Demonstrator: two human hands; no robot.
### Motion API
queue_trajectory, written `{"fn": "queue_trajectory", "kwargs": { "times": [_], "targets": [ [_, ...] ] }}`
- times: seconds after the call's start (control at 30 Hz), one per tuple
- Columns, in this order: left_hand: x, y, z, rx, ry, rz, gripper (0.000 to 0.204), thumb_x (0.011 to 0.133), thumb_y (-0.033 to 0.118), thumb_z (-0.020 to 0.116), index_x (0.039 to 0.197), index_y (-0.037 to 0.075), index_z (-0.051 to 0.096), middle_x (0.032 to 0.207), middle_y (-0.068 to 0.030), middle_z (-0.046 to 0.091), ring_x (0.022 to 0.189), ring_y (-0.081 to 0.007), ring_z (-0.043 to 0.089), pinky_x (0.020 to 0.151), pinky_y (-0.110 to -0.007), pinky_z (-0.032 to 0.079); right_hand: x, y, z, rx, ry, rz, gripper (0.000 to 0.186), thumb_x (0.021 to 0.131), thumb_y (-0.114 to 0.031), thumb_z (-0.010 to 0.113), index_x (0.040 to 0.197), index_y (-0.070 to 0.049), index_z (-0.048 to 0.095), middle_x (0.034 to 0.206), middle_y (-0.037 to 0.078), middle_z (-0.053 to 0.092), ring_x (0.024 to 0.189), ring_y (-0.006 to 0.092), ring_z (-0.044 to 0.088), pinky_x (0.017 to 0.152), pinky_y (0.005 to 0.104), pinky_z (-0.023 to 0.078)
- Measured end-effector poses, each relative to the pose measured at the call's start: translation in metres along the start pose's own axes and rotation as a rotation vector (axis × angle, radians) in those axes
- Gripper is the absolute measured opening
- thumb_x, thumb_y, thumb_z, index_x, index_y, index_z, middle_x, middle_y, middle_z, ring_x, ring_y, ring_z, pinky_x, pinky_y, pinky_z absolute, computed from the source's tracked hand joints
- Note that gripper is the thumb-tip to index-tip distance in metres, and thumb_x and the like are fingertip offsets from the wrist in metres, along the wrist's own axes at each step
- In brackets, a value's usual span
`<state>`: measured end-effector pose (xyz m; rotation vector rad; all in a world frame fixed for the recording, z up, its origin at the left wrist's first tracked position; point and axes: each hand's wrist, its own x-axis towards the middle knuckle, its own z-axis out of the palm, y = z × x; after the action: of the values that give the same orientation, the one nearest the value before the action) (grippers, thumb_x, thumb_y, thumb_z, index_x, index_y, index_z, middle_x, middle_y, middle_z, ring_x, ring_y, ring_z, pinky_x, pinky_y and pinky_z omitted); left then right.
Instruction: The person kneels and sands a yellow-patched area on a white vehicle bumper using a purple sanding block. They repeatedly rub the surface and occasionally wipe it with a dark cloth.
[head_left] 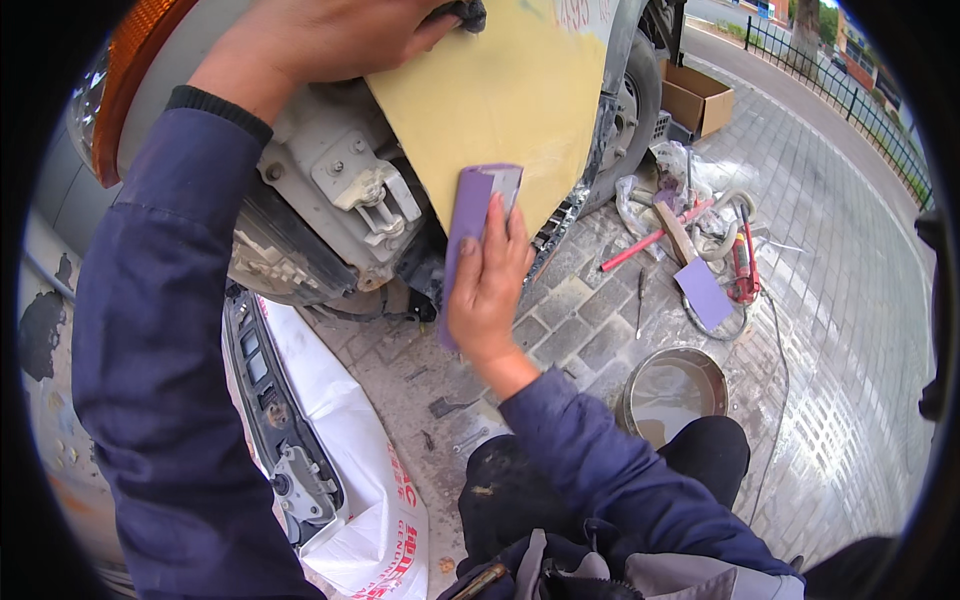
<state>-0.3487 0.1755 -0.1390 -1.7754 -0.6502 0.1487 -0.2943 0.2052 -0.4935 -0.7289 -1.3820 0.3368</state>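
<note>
A vehicle body panel point(490, 100) coated in yellow filler stands in front of me. My right hand point(488, 290) holds a long sanding block wrapped in purple sandpaper point(464, 230) against the panel's lower left edge, its fingers laid along the block. Up at the panel's top left, my left hand point(330, 40) is closed round a dark, wet-looking lump point(466, 14), partly cut off by the frame's upper edge. Left of the panel, a metal hinge bracket point(372, 190) shows on the exposed grey bodywork.
A bucket of murky water point(678, 395) stands by my knee. Beyond it lie a purple sandpaper sheet point(704, 294), a red-handled tool point(655, 238), a red power tool point(743, 265) with its cord, and plastic sheeting. A black trim part point(270, 400) rests on a white bag point(345, 400). Behind the wheel point(632, 110) sits a cardboard box point(697, 98).
</note>
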Motion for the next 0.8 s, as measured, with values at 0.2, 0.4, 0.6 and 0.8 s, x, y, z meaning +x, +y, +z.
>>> {"fn": "queue_trajectory", "kwargs": {
  "times": [0.2,0.4,0.6,0.8],
  "targets": [
    [-0.003,-0.001,-0.002,-0.037,-0.008,-0.001,0.020,0.086,0.024,0.082,0.099,0.009,0.080,0.130,-0.0086,0.073,0.132,-0.0274,0.063,0.116,-0.047,0.048,0.065,0.048,0.015,0.141,0.031,0.410,0.043,0.116,-0.018,0.053,0.148,0.009,0.064,0.118,0.032,0.067,0.113,0.0470,0.065,0.099,0.0552,0.049],
    [-0.002,-0.002,0.000,-0.015,-0.032,0.009,0.021,0.088,0.026,0.082,0.101,0.009,0.080,0.130,-0.0089,0.073,0.132,-0.0279,0.063,0.115,-0.047,0.048,-0.011,-0.030,-0.004,0.115,-0.047,0.167,0.054,0.115,-0.018,0.059,0.165,0.000,0.050,0.153,0.033,0.052,0.142,0.0480,0.048,0.120,0.0556,0.037],
    [-0.006,-0.001,0.003,-0.023,0.010,-0.009,0.022,0.087,0.026,0.082,0.101,0.009,0.081,0.129,-0.0089,0.073,0.132,-0.0281,0.063,0.116,-0.047,0.048,0.085,0.037,0.019,0.238,0.079,0.482,0.047,0.113,-0.025,0.060,0.148,0.006,0.066,0.114,0.031,0.072,0.111,0.0471,0.065,0.097,0.0517,0.049],
    [-0.004,-0.002,0.003,0.010,0.007,0.009,0.020,0.087,0.024,0.080,0.101,0.010,0.080,0.128,-0.0078,0.072,0.132,-0.0264,0.063,0.117,-0.046,0.047,-0.006,-0.023,0.009,0.120,0.037,0.180,0.053,0.114,-0.020,0.061,0.161,0.002,0.053,0.149,0.028,0.057,0.136,0.0448,0.050,0.116,0.0541,0.038]
  ]
}}
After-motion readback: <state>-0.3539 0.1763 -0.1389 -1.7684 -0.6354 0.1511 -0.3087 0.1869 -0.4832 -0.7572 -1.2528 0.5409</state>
